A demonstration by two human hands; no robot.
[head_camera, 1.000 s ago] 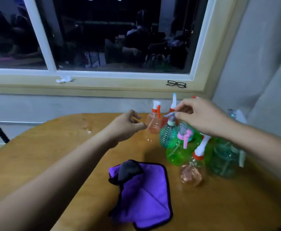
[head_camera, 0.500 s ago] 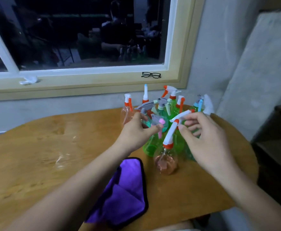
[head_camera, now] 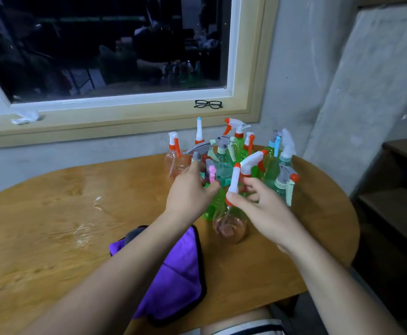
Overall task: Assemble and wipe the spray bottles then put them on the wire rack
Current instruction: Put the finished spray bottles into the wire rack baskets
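A wooden table (head_camera: 52, 226) is shown, with a purple cloth (head_camera: 178, 274) laid behind the left fingers and clustered spray bottles (head_camera: 238, 139) just beyond both fingertips. A grey spray head (head_camera: 199, 149) is gripped at its neck by the left hand (head_camera: 188, 194). The white nozzle (head_camera: 235, 180) of a pink bottle (head_camera: 230, 228) is pinched by the right hand (head_camera: 265, 211).

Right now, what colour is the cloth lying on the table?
The cloth is purple with black edging; head view shows it best.

Dim indoor light, soft blur, wide-angle edge bending
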